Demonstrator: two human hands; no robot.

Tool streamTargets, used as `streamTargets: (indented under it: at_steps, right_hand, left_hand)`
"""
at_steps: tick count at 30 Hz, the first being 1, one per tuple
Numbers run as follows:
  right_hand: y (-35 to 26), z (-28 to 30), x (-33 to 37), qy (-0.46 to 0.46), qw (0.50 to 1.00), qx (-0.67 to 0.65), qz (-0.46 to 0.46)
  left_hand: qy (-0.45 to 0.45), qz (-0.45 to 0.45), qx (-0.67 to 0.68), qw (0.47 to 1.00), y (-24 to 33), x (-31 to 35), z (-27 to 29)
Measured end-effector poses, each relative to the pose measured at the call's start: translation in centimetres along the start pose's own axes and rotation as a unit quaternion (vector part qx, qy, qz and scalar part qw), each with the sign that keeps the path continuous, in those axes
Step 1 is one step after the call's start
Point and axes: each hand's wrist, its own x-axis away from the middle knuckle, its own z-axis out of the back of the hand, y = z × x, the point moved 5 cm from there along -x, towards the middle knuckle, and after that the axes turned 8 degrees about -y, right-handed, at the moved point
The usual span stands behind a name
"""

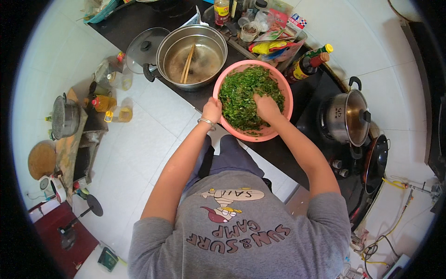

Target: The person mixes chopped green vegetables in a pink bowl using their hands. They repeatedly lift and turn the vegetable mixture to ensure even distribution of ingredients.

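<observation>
A pink basin (289, 100) full of chopped green leaves (241, 104) sits at the counter's edge in front of me. My left hand (212, 110), with a bangle at its wrist, grips the basin's left rim. Inside the basin, my right hand (267, 109) is curled into the greens on their right side, its fingertips partly buried. Just beyond, to the left, stands a wide steel pot (218, 58) with a pair of wooden chopsticks (187, 65) resting in it. Its glass lid (144, 46) lies beside it.
Sauce bottles (306, 65) stand right of the basin, near a cluster of jars and packets (269, 37). A lidded steel pot (346, 116) is on the stove at right, with a dark wok (375, 162) beside it. Oil jugs (120, 114) stand on the left.
</observation>
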Motion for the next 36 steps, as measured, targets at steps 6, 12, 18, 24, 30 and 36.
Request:
streamTargets:
  at_steps: [6, 12, 18, 24, 30, 36]
  right_hand:
    - [-1.6, 2.7, 2.5, -0.005, 0.999, -0.029, 0.039]
    - [-6.7, 2.7, 1.7, -0.064, 0.988, 0.01, 0.138]
    - [-9.0, -0.2, -1.7, -0.056, 0.982, 0.116, 0.136]
    - [-7.1, -0.5, -4.0, -0.024, 0.98, 0.183, 0.077]
    - [-1.3, 4.1, -1.4, -0.027, 0.996, 0.086, 0.014]
    - [-2.5, 5.3, 1.9, -0.085, 0.991, 0.09, 0.054]
  left_hand:
    - [-0.016, -0.003, 0.003, 1.0, -0.4, -0.1, 0.2]
    - [-0.041, 0.007, 0.032, 0.999, -0.7, 0.0, 0.3]
    - [-0.032, 0.013, 0.05, 0.998, -0.7, 0.3, 0.3]
    - [-0.006, 0.021, 0.025, 0.999, 0.1, 0.5, 0.5]
    - [-0.012, 0.016, 0.009, 1.0, -0.1, 0.1, 0.0]
    - [-0.031, 0.018, 0.015, 0.999, -0.2, -0.1, 0.0]
